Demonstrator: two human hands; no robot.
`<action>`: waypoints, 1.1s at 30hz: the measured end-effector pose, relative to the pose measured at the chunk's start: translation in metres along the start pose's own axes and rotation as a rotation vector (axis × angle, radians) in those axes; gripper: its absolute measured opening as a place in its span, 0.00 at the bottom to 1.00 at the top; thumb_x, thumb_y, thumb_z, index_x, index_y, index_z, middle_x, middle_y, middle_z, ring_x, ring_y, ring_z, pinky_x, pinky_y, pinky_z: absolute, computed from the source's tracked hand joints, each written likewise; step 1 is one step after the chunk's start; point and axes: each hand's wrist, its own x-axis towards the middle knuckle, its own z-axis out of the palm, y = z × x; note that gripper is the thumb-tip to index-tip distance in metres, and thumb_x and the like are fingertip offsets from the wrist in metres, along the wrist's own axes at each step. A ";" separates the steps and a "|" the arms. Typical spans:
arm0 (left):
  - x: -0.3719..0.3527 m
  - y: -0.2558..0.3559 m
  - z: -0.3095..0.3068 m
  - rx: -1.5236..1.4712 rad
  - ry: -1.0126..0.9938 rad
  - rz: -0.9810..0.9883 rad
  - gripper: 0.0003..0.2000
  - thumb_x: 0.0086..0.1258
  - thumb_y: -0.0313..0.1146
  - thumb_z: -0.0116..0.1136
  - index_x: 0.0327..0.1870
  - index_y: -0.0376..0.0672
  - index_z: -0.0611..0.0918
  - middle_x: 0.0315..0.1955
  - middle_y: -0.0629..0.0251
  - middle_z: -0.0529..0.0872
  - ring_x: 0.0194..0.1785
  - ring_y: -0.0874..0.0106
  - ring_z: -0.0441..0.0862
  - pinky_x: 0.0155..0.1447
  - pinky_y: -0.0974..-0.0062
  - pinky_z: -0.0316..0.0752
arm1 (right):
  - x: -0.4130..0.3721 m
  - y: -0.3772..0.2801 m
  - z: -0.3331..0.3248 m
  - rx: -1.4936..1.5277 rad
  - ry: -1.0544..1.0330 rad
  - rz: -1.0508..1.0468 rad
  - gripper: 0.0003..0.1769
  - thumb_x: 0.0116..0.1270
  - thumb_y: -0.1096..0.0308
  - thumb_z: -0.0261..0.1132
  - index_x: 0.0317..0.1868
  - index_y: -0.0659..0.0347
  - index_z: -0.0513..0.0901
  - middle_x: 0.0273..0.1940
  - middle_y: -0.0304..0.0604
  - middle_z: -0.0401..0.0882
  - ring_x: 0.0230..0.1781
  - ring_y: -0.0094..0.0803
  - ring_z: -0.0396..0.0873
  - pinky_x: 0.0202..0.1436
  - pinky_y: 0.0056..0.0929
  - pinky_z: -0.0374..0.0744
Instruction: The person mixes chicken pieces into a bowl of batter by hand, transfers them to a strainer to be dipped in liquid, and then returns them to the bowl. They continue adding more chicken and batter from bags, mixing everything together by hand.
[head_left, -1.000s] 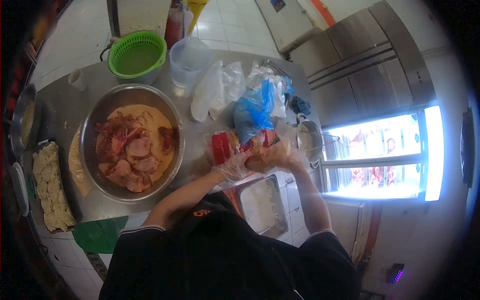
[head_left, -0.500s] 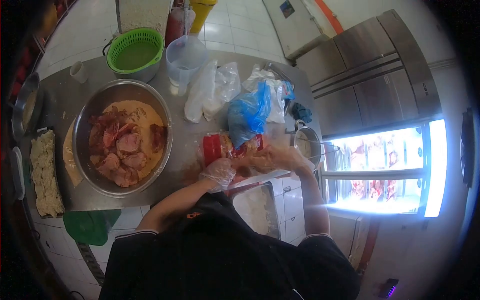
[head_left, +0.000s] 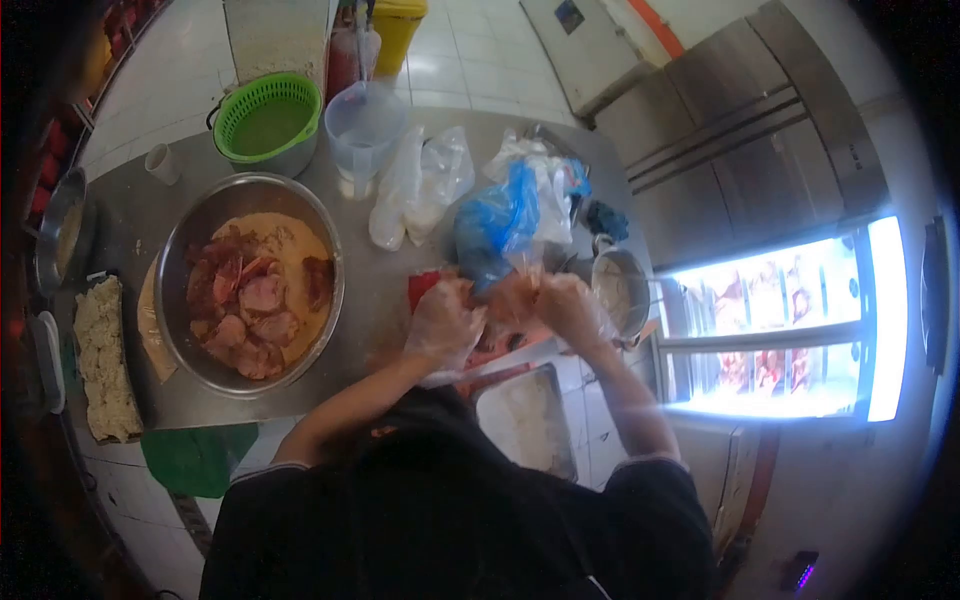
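Both my hands wear thin clear plastic gloves. My left hand [head_left: 447, 318] is closed and raised over the front of the table, its fingers pinching the edge of a clear plastic bag [head_left: 510, 301]. The bag has reddish-brown contents that I cannot make out clearly. To its right, my right hand [head_left: 572, 308] is closed on the bag's other side. Behind my left hand shows a red printed packet [head_left: 422, 287], partly hidden. A blue plastic bag [head_left: 485, 235] lies just beyond my hands. Left of them, a large steel bowl [head_left: 335, 250] holds raw meat pieces [head_left: 262, 296] on orange-brown powder.
On the steel table [head_left: 370, 290] are white plastic bags [head_left: 425, 185], a clear measuring jug [head_left: 362, 135], a green basket [head_left: 262, 147] and a steel pot [head_left: 618, 290]. A tray of pale dough-like material [head_left: 105, 355] sits left. A lit display fridge [head_left: 770, 320] stands right.
Both hands have come up from the packet and now hold the bag between them. My right hand has turned, and the red packet is more covered. The view has shifted slightly.
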 end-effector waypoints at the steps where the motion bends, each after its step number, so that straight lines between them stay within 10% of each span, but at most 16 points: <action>1: 0.001 0.011 -0.003 -0.153 0.002 0.046 0.18 0.69 0.33 0.71 0.55 0.34 0.84 0.43 0.51 0.91 0.49 0.56 0.90 0.58 0.60 0.84 | -0.001 -0.004 -0.012 0.026 0.026 -0.002 0.08 0.65 0.66 0.67 0.32 0.61 0.87 0.35 0.51 0.88 0.38 0.46 0.88 0.42 0.45 0.85; 5: 0.019 0.002 0.020 -0.768 -0.139 0.006 0.18 0.74 0.31 0.70 0.60 0.32 0.82 0.45 0.62 0.89 0.45 0.76 0.84 0.49 0.76 0.80 | 0.009 -0.009 -0.092 0.190 -0.039 -0.079 0.09 0.63 0.66 0.68 0.29 0.61 0.86 0.35 0.52 0.88 0.38 0.47 0.87 0.44 0.40 0.84; 10: 0.017 -0.001 0.031 -0.666 0.034 -0.002 0.09 0.76 0.30 0.68 0.49 0.34 0.86 0.35 0.71 0.87 0.37 0.81 0.80 0.40 0.79 0.75 | 0.007 0.045 -0.100 0.213 -0.169 0.017 0.10 0.61 0.63 0.70 0.30 0.62 0.86 0.34 0.51 0.87 0.37 0.45 0.86 0.44 0.40 0.83; 16: 0.006 0.035 0.034 -0.503 -0.385 -0.176 0.14 0.79 0.43 0.65 0.46 0.38 0.87 0.30 0.73 0.83 0.32 0.82 0.76 0.38 0.76 0.73 | 0.020 0.028 -0.136 0.276 -0.054 0.365 0.12 0.60 0.61 0.73 0.33 0.63 0.91 0.31 0.51 0.89 0.32 0.40 0.88 0.41 0.36 0.84; 20: 0.001 0.038 0.038 -1.019 -0.838 -0.240 0.15 0.86 0.47 0.55 0.47 0.45 0.83 0.36 0.73 0.81 0.37 0.81 0.77 0.42 0.78 0.71 | 0.022 -0.009 -0.164 0.574 0.052 0.444 0.14 0.62 0.63 0.72 0.40 0.66 0.93 0.32 0.52 0.91 0.33 0.36 0.89 0.42 0.35 0.84; 25: 0.008 0.030 0.036 -1.385 0.030 -0.152 0.20 0.92 0.51 0.41 0.51 0.46 0.80 0.43 0.66 0.86 0.43 0.73 0.84 0.50 0.74 0.80 | 0.026 -0.118 -0.119 0.581 0.240 0.422 0.14 0.69 0.64 0.71 0.41 0.70 0.90 0.34 0.40 0.90 0.31 0.24 0.84 0.38 0.31 0.84; 28: 0.002 0.051 -0.069 -1.470 0.146 -0.074 0.19 0.90 0.54 0.45 0.56 0.48 0.79 0.48 0.68 0.86 0.43 0.77 0.84 0.50 0.74 0.82 | 0.021 -0.195 -0.091 1.177 -0.005 0.404 0.16 0.75 0.61 0.69 0.50 0.68 0.89 0.35 0.41 0.89 0.33 0.26 0.84 0.38 0.32 0.83; 33: -0.034 -0.018 -0.148 -0.703 0.412 -0.020 0.15 0.89 0.44 0.51 0.52 0.41 0.83 0.41 0.62 0.88 0.44 0.69 0.87 0.53 0.74 0.80 | 0.049 -0.258 -0.072 1.196 -0.068 0.326 0.22 0.83 0.53 0.60 0.52 0.67 0.88 0.35 0.51 0.89 0.36 0.35 0.86 0.42 0.36 0.83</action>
